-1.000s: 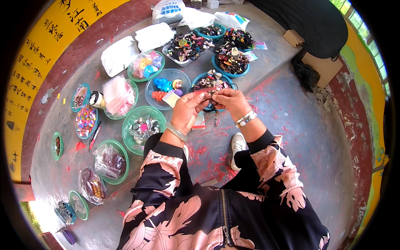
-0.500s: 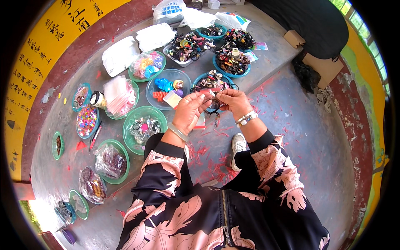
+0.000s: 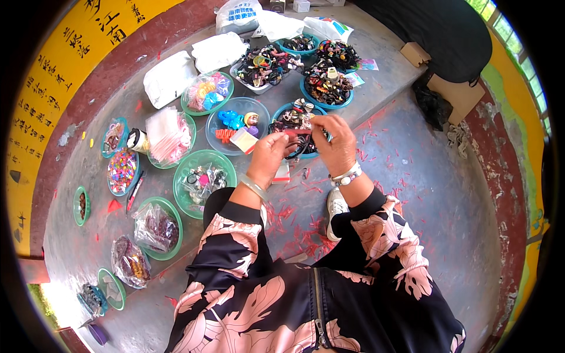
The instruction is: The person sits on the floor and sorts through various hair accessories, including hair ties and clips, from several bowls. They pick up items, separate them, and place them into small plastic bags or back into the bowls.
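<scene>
My left hand is closed in a pinch on a thin red strip. The strip stretches across toward my right hand, whose fingers are bent and pressed together near its other end. Whether a small thing sits in the right fingertips is too small to tell. Both hands are above the near edge of a blue basin heaped with dark hair ties. Beside my left hand, a yellow-edged card packet leans on a clear bowl of blue and orange hair claws.
Green bowl with small bagged pieces sits left of my hands. More basins of hair ties stand beyond, with white bags at the back left. Red scraps litter the floor around my shoe.
My right hand has lifted and shifted slightly right, away from my left hand. The dark hair tie that hung between the hands no longer shows there, and the red strip is more exposed.
</scene>
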`<move>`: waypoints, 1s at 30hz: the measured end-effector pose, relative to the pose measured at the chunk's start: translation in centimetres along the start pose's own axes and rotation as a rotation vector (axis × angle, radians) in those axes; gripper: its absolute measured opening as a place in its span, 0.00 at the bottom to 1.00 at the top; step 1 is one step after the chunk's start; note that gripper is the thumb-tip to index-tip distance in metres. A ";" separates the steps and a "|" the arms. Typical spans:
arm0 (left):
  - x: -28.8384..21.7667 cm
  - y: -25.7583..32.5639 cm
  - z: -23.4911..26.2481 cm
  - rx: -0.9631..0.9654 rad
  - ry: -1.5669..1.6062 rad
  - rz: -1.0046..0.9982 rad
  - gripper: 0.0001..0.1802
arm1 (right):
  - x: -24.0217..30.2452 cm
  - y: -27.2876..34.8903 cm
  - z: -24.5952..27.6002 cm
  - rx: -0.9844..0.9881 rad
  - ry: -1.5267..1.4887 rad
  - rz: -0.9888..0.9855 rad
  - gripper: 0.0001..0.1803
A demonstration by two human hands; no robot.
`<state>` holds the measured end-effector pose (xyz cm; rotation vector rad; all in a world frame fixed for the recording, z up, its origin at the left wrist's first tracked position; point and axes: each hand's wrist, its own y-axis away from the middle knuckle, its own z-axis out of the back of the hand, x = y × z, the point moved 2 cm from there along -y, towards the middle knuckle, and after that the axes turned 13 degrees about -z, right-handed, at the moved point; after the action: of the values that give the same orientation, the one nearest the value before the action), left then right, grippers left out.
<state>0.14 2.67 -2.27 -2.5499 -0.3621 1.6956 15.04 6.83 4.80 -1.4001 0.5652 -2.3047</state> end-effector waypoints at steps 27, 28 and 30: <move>1.0 0.1 -0.9 0.190 -0.638 -0.293 0.10 | 0.0 2.0 -1.6 0.198 0.563 0.280 0.03; 0.6 0.1 -1.1 0.218 -0.725 -0.355 0.09 | 0.1 2.0 -1.6 0.214 0.581 0.274 0.04; -0.1 0.2 -1.4 0.258 -0.851 -0.327 0.09 | 0.3 2.2 -1.6 0.246 0.617 0.263 0.04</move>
<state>1.48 2.55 -1.69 -1.3892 -0.5075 2.3842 13.67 5.06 3.24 -0.4549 0.5667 -2.4586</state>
